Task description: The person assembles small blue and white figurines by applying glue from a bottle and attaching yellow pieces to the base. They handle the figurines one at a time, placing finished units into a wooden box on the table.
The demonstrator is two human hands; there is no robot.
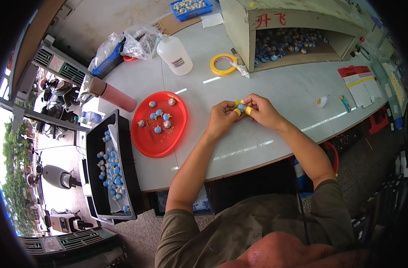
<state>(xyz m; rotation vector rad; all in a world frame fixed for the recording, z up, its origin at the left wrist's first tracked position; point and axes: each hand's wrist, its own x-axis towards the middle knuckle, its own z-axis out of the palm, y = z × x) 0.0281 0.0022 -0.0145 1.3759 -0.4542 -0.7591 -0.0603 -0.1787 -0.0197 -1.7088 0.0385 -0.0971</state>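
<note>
My left hand [221,119] and my right hand [264,112] meet above the table, with the fingers of both closed around a small blue piece [241,108]. Yellow tape is wrapped around several fingertips. Most of the piece is hidden by the fingers, so its full shape does not show. To the left of my hands sits a red round plate [143,144], holding several small blue-and-cream pieces [158,130] of about the same size.
Left of the plate, a black tray [131,196] holds many blue pieces on white paper. A pink bottle [117,97], a white plastic bottle [173,54] and a yellow tape roll [213,71] stand or lie farther back. A box-like shelf [238,40] holds more blue pieces.
</note>
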